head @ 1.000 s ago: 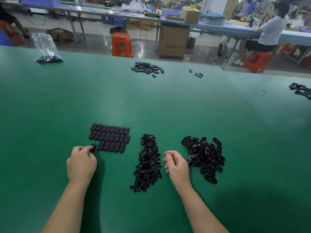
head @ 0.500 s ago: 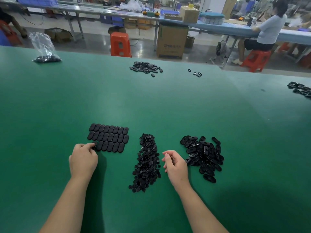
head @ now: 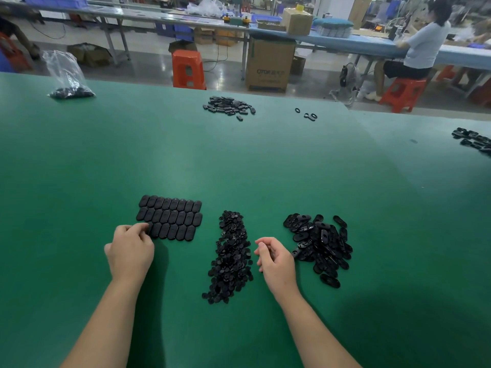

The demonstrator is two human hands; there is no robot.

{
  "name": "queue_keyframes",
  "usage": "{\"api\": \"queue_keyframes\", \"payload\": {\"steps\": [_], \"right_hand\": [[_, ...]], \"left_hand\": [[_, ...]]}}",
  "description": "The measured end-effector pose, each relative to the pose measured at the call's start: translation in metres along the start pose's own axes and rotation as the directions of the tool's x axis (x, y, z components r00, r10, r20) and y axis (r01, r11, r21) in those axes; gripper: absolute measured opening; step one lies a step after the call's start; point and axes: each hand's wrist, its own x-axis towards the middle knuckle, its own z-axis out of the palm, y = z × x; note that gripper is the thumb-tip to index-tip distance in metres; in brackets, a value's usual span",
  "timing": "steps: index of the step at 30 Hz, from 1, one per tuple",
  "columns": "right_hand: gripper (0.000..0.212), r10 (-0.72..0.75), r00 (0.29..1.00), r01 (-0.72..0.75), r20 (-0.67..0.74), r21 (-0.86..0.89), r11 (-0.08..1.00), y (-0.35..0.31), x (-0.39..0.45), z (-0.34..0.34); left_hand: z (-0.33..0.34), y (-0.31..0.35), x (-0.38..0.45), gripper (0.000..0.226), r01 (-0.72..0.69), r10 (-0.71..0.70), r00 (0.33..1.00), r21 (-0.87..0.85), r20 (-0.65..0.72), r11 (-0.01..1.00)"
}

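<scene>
Black oval caps lie in a neat three-row array (head: 170,220) on the green table (head: 239,160). My left hand (head: 130,252) is at the array's lower left corner, and its thumb and fingertips pinch the end oval cap (head: 149,227) of the bottom row. A long heap of small black round parts (head: 232,256) lies between my hands. My right hand (head: 276,258) rests on its edge beside a loose pile of black oval shells (head: 320,243), fingers loosely curled, with nothing visible in them.
Farther back on the table lie another pile of black parts (head: 228,106), a few loose rings (head: 308,115), a clear plastic bag of parts (head: 69,81) at the far left and more parts (head: 474,140) at the right edge. Beyond are an orange stool (head: 187,69), a cardboard box (head: 269,65) and a seated person (head: 422,46).
My left hand has stayed at the array's lower left corner, its fingertips still on the end cap. My right hand has barely moved.
</scene>
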Motion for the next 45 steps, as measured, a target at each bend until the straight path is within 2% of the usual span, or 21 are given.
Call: {"api": "queue_keyframes", "payload": {"steps": [3,5,8,10,14,20,24,33,36,39,41,43,45], "right_hand": [[0.018,-0.001,1.0,0.001,0.001,-0.005,1.0,0.001,0.0,0.0],[0.018,-0.004,1.0,0.004,0.002,-0.012,1.0,0.001,0.0,0.0],[0.018,-0.005,1.0,0.005,0.0,-0.021,1.0,0.0,0.0,0.0],[0.018,-0.006,1.0,0.005,-0.003,-0.026,1.0,0.0,0.0,0.0],[0.019,-0.014,1.0,0.014,-0.008,-0.043,0.999,-0.001,-0.001,0.0],[0.019,-0.037,0.999,0.036,-0.009,-0.1,0.994,0.0,-0.001,0.002],[0.019,-0.043,0.999,0.041,-0.011,-0.122,0.992,0.0,-0.001,0.002],[0.018,-0.069,0.998,0.069,0.002,-0.158,0.985,-0.004,-0.007,0.005],[0.015,-0.05,0.997,0.06,0.061,-0.174,0.983,-0.009,-0.007,0.001],[0.015,-0.024,0.991,0.055,0.13,-0.243,0.968,-0.017,-0.005,-0.012],[0.017,-0.073,0.985,0.138,0.157,-0.46,0.877,-0.018,-0.002,-0.027],[0.026,-0.102,0.98,0.195,0.172,-0.702,0.685,-0.018,0.003,-0.045],[0.036,-0.088,0.979,0.202,0.184,-0.826,0.527,-0.017,0.006,-0.061]], "left_hand": [[0.001,0.009,-0.006,0.025,-0.068,0.066,0.997,-0.068,-0.032,0.995],[0.003,0.021,-0.013,0.022,-0.17,0.17,0.985,-0.102,-0.006,0.98],[0.013,0.045,-0.032,0.018,-0.342,0.357,0.927,-0.13,0.118,0.931],[0.024,0.059,-0.046,0.019,-0.391,0.413,0.887,-0.14,0.208,0.91],[0.041,0.066,-0.064,0.022,-0.364,0.383,0.88,-0.118,0.282,0.924],[0.041,0.06,-0.071,0.027,-0.383,0.404,0.881,-0.128,0.248,0.915],[0.04,0.06,-0.074,0.031,-0.448,0.467,0.853,-0.133,0.234,0.884],[0.042,0.059,-0.073,0.017,-0.391,0.417,0.879,-0.151,0.233,0.908],[0.043,0.06,-0.073,0.009,-0.374,0.402,0.889,-0.157,0.22,0.914],[0.044,0.06,-0.071,0.01,-0.359,0.382,0.897,-0.14,0.222,0.923],[0.044,0.06,-0.071,0.008,-0.352,0.375,0.896,-0.133,0.236,0.926],[0.044,0.06,-0.071,0.006,-0.346,0.369,0.895,-0.134,0.249,0.929],[0.045,0.06,-0.071,0.004,-0.338,0.365,0.897,-0.144,0.249,0.93]]}}
